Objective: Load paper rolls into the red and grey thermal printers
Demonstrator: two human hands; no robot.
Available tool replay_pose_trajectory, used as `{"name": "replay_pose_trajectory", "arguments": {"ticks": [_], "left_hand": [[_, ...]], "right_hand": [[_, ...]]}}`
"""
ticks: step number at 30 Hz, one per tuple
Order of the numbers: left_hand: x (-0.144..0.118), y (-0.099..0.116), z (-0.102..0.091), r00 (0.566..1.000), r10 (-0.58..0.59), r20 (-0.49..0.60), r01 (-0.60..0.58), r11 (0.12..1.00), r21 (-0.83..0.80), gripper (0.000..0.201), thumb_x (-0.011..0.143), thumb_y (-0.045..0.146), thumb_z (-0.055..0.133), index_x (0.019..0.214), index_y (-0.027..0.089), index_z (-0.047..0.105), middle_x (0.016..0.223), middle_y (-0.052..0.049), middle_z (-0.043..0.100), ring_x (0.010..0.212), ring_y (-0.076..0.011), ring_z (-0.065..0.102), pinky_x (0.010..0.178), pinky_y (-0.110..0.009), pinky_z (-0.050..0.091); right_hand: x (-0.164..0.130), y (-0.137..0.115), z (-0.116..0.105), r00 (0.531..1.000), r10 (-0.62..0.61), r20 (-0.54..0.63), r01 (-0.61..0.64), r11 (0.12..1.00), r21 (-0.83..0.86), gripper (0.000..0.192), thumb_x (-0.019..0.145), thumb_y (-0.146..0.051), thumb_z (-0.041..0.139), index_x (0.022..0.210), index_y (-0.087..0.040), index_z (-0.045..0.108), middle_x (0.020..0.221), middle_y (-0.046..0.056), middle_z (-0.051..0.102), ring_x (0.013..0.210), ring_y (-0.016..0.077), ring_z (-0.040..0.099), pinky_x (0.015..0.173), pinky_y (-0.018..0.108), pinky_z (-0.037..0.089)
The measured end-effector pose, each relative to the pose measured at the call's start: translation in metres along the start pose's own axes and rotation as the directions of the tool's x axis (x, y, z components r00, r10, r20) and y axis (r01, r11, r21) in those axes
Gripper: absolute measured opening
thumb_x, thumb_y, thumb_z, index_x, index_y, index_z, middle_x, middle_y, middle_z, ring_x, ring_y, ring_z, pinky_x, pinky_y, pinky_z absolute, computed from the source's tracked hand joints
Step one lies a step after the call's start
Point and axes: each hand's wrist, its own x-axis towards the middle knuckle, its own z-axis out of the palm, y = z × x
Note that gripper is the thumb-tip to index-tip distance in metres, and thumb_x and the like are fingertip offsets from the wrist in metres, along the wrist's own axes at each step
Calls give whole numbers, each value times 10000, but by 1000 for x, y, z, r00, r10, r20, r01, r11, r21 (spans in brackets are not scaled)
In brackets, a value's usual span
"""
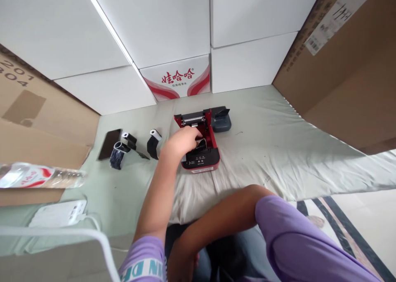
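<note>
At the left of the frame we are seeing a dark phone (pixel 109 144) and black paper rolls (pixel 154 143) lying on the cloth-covered surface (pixel 262 150). At centre, our left hand (pixel 182 140) is reaching into the open red label printer (pixel 201 144), fingers curled on something inside. Our right hand (pixel 182 261) is resting low at the bottom; we cannot tell its grip.
</note>
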Motion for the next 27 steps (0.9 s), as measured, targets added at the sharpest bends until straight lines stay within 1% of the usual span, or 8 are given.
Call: {"name": "replay_pose_trajectory", "arguments": {"ticks": [2, 3, 6, 8, 13, 18, 23, 27], "left_hand": [[-2, 7, -3, 1000, -16, 4, 16, 999, 31, 400, 605, -27, 665, 832, 261, 822, 728, -45, 731, 587, -227, 631, 577, -310, 399], [-4, 9, -5, 999, -34, 23, 33, 999, 22, 425, 596, -37, 674, 859, 260, 826, 741, -40, 741, 595, -228, 644, 576, -305, 408], [-6, 12, -14, 987, -97, 130, 96, 995, 9, 477, 641, 5, 721, 1031, 258, 830, 696, -18, 732, 552, -214, 636, 577, -298, 439], [-7, 11, -23, 970, -87, 225, 87, 996, 12, 505, 716, 116, 747, 1197, 264, 790, 743, -12, 750, 591, -199, 653, 617, -287, 474], [-22, 5, -52, 925, -18, 379, 61, 993, -100, 400, 898, 464, 645, 1171, 212, 792, 885, -52, 788, 733, -181, 701, 702, -272, 544], [-35, 8, -65, 885, 41, 464, 79, 969, -236, 384, 844, 464, 724, 1109, 198, 809, 929, -85, 806, 656, -152, 688, 678, -277, 571], [-22, 13, -48, 952, -6, 306, 33, 996, -81, 303, 852, 347, 691, 1090, 200, 808, 1005, -63, 806, 781, -179, 715, 693, -263, 549], [-14, 16, -31, 956, -127, 263, 106, 990, 95, 495, 811, 210, 668, 1301, 250, 729, 1104, -39, 799, 783, -187, 725, 688, -270, 531]], "right_hand": [[17, -14, 12, 983, -185, 15, 176, 953, 247, 179, 483, -513, 478, 381, -578, 610, 641, -172, 750, 539, 299, 739, 363, 245, 193], [26, -21, 20, 945, -326, 9, 291, 855, 429, 238, 513, -501, 467, 296, -501, 563, 592, -161, 732, 551, 276, 746, 357, 243, 217], [49, -36, 43, 771, -630, -99, 405, 364, 839, 394, 589, -420, 472, 200, -371, 445, 409, -106, 623, 587, 217, 754, 380, 252, 362], [57, -39, 54, 743, -651, -155, 359, 192, 913, 409, 658, -352, 527, 251, -324, 497, 381, -56, 598, 522, 197, 718, 400, 259, 449], [59, -35, 59, 786, -601, -140, 315, 196, 929, 443, 861, -205, 537, 419, -227, 530, 475, 22, 651, 467, 180, 679, 403, 249, 506], [57, -34, 55, 778, -614, -136, 291, 161, 943, 449, 878, -192, 533, 433, -236, 492, 475, 27, 652, 477, 219, 689, 380, 271, 467], [47, -36, 57, 837, -512, -192, 292, 121, 949, 474, 860, -151, 447, 398, -257, 431, 389, -10, 576, 392, 189, 602, 383, 280, 425], [40, -35, 56, 845, -502, -187, 271, 100, 957, 467, 819, -132, 450, 369, -259, 435, 378, -12, 568, 382, 196, 594, 367, 285, 398]]}}
